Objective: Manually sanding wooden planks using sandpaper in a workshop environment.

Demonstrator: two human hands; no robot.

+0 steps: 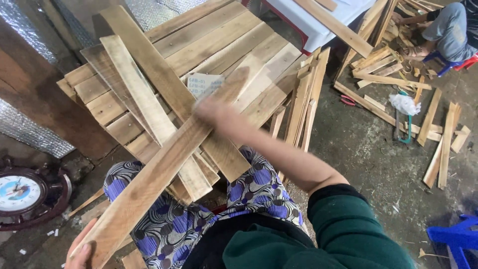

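A long rough wooden plank (164, 164) runs diagonally from the lower left up toward the centre. My left hand (79, 254) grips its near end at the bottom left. My right hand (211, 112), blurred, rests on the plank's far part over a stack of similar planks (144, 94) lying across a wooden pallet surface (224, 45). My lap, in blue patterned trousers (254, 192), sits under the planks.
A small piece of card (204, 84) lies on the pallet. Thin wood slats (303, 104) lean at the pallet's right side. More offcuts (438, 144), red pliers (351, 101) and a white rag litter the concrete floor. Another person (448, 30) sits at top right. A clock (20, 192) lies at left, a blue stool (458, 239) at lower right.
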